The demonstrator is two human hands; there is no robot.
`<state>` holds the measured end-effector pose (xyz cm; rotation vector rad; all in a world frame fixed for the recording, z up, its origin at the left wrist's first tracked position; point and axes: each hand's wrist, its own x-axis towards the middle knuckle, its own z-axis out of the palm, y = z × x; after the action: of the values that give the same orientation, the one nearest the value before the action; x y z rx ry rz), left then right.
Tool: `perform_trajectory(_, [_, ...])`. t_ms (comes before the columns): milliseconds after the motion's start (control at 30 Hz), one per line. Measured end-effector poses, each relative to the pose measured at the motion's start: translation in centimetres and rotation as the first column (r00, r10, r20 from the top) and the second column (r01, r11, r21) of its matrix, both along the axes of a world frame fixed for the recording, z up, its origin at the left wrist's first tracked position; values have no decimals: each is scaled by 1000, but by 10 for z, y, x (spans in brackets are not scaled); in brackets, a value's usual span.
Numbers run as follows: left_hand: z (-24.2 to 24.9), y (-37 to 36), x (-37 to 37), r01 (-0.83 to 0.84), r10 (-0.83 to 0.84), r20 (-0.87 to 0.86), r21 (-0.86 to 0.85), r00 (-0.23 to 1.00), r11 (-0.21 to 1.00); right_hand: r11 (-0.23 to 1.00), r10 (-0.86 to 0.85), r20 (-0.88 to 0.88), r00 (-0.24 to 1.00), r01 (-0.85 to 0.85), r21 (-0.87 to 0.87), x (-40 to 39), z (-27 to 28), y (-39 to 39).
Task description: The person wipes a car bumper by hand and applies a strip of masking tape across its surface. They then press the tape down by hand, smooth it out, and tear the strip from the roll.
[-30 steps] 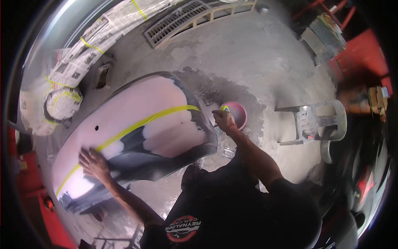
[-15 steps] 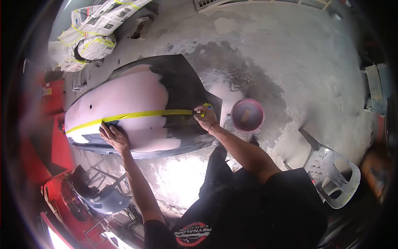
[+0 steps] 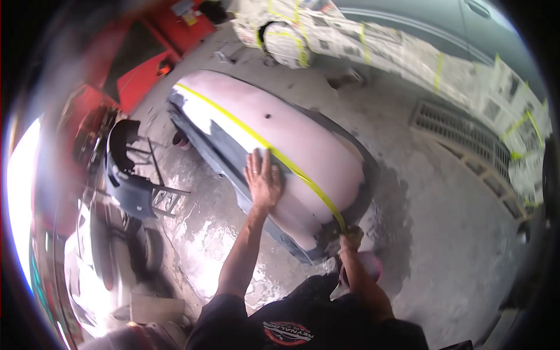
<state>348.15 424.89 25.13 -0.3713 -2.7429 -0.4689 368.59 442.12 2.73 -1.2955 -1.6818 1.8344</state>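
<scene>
Yellow tape [image 3: 297, 170] on pink-and-dark-grey panel [image 3: 318, 146]; black shirt [image 3: 233, 321], red-white logo [image 3: 288, 333]; pink bucket [image 3: 368, 269].

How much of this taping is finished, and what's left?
Looks done: the bright yellow tape strip runs nearly the whole length of the pink and dark curved panel.
In hand: the right hand is at the strip's near end; the left hand lies flat beside the strip.
Left, probably: finishing that near end, though blur hides whether it is stuck down.
</scene>
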Motion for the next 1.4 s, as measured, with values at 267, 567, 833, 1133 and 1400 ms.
perform_trajectory(267, [18, 1, 12, -21, 13, 80, 99, 997, 995, 948, 248, 30, 968, -249, 198, -7, -105, 32])
perform_trajectory(567, [0, 32, 81, -53, 75, -286, 82, 955, 995, 879, 470, -209, 857, -477, 21, 40, -72, 166])
perform_trajectory(833, [-196, 145, 270, -874, 784, 485, 464, 387, 144, 549, 805, 325, 497, -831, -91, 25, -69, 385])
perform_trajectory(1133, [-271, 230, 264, -632, 322, 829, 557, 456, -538, 499, 698, 700, 151, -804, -324, 177, -78, 597])
perform_trajectory(1400, [-217, 247, 240, -721, 570, 735, 612, 368, -324, 450, 753, 637, 162, -834, -320, 165, -43, 625])
